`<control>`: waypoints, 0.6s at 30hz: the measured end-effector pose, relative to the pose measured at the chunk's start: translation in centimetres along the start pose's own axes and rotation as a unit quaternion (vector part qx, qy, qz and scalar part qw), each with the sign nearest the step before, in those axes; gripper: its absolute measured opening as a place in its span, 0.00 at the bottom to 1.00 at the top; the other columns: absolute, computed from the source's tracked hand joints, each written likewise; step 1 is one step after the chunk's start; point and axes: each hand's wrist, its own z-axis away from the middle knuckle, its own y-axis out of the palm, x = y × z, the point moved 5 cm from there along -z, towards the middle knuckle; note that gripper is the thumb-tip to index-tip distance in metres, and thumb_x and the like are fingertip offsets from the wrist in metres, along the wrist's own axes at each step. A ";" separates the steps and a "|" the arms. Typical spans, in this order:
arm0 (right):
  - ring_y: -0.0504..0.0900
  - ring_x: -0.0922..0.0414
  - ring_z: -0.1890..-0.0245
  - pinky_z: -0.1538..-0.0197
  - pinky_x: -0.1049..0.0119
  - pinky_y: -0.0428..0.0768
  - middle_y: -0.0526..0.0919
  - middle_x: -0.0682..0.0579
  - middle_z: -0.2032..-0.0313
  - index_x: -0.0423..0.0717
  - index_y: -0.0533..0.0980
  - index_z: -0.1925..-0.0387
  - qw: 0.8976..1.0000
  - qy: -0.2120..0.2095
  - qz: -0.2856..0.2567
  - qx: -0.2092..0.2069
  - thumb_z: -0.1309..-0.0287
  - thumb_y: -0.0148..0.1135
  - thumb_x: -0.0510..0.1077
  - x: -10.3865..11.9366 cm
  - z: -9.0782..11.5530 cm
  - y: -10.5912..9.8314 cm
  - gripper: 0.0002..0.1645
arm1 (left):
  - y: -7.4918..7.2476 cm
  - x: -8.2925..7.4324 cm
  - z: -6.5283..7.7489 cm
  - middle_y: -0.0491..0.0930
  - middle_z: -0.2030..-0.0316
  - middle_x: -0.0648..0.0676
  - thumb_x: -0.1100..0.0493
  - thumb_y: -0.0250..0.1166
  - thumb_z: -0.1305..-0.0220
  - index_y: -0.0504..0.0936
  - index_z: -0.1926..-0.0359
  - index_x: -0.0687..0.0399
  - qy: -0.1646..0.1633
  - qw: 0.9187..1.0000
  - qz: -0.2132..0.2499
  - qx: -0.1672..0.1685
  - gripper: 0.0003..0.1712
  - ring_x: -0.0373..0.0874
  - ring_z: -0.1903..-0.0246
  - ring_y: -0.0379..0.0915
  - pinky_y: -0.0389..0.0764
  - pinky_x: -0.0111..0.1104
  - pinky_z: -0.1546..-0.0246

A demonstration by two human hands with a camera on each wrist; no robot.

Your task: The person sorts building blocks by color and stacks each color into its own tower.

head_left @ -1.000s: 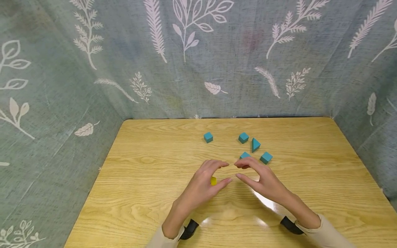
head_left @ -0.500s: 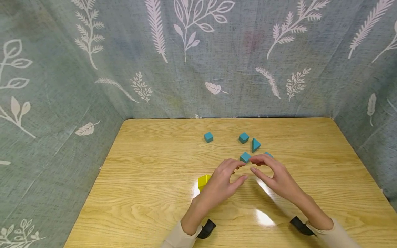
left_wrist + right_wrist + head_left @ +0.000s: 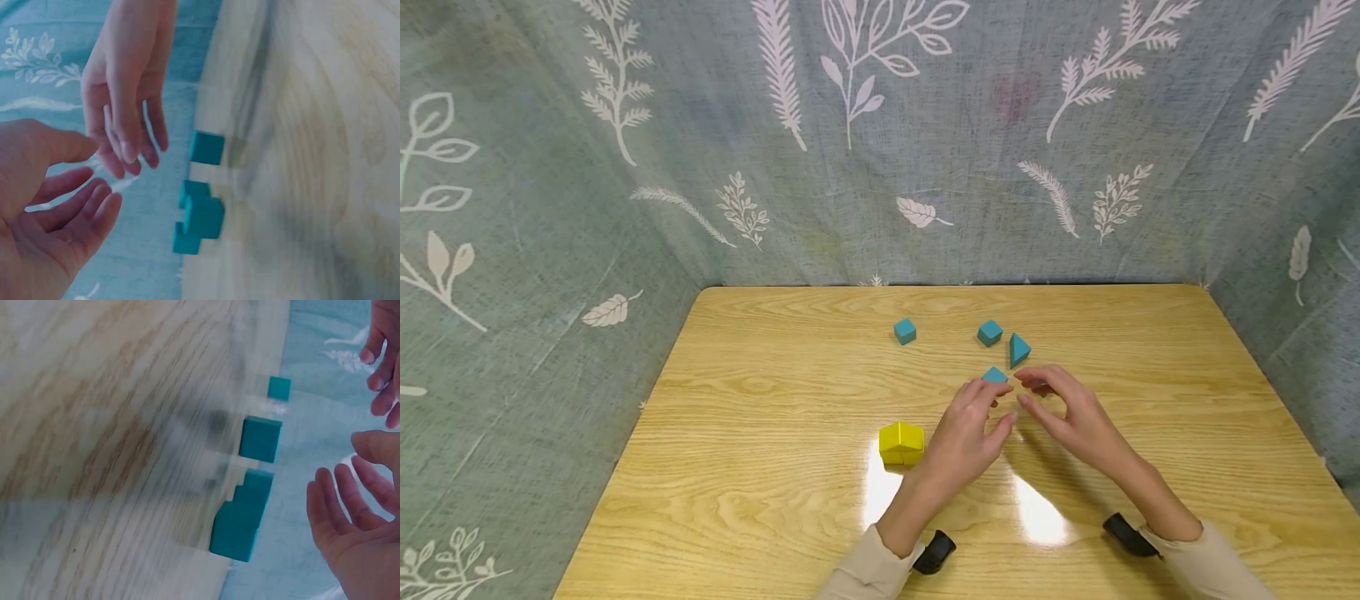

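Observation:
Both hands hover over the table with loosely bent fingers and nothing between them. The left hand (image 3: 962, 442) has its fingertips overlapping a blue cube (image 3: 994, 376) in the head view. Facing it, the right hand (image 3: 1078, 421) hides another blue cube almost fully; their fingertips are a short gap apart. Just beyond the right fingertips lies a blue triangular block (image 3: 1019, 350). Left of the left hand stands a small group of yellow blocks (image 3: 901, 443) with a peaked top. The left wrist view shows the blue blocks (image 3: 205, 215) beyond both hands.
Two more blue cubes lie farther back, one at the left (image 3: 905, 332) and one near the triangular block (image 3: 990, 333). The wooden table (image 3: 760, 467) ends at a patterned cloth (image 3: 850, 217) behind and on both sides. Each wrist carries a black band (image 3: 936, 552).
Both hands have moved right and slightly away from the body, from above the yellow blocks toward the blue ones. The yellow blocks, mostly covered before, now show. The blocks themselves stay put.

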 end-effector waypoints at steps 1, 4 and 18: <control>0.83 0.48 0.54 0.49 0.72 0.80 0.83 0.45 0.51 0.35 0.78 0.46 1.000 0.002 0.004 0.000 0.45 0.70 0.24 -0.2 0.0 0.0 0.25 | 0.3 0.1 -0.1 0.81 0.51 0.56 0.62 0.68 0.29 0.81 0.43 0.64 0.001 1.000 -0.009 -0.007 0.18 0.46 0.54 0.78 0.78 0.22 0.52; 0.83 0.47 0.56 0.52 0.68 0.82 0.83 0.45 0.51 0.35 0.78 0.45 1.000 0.004 0.014 0.003 0.45 0.71 0.24 -0.9 -0.1 0.1 0.25 | 0.9 0.2 -0.3 0.81 0.53 0.56 0.62 0.69 0.30 0.82 0.44 0.65 0.003 0.999 -0.033 -0.027 0.17 0.45 0.56 0.78 0.78 0.21 0.54; 0.83 0.41 0.54 0.55 0.46 0.85 0.81 0.38 0.52 0.30 0.75 0.41 0.998 -0.022 0.014 0.049 0.47 0.70 0.21 -3.0 -1.5 1.6 0.30 | 3.6 1.4 -1.8 0.79 0.53 0.59 0.65 0.71 0.34 0.80 0.43 0.69 -0.081 0.990 -0.096 -0.065 0.20 0.47 0.56 0.78 0.81 0.24 0.59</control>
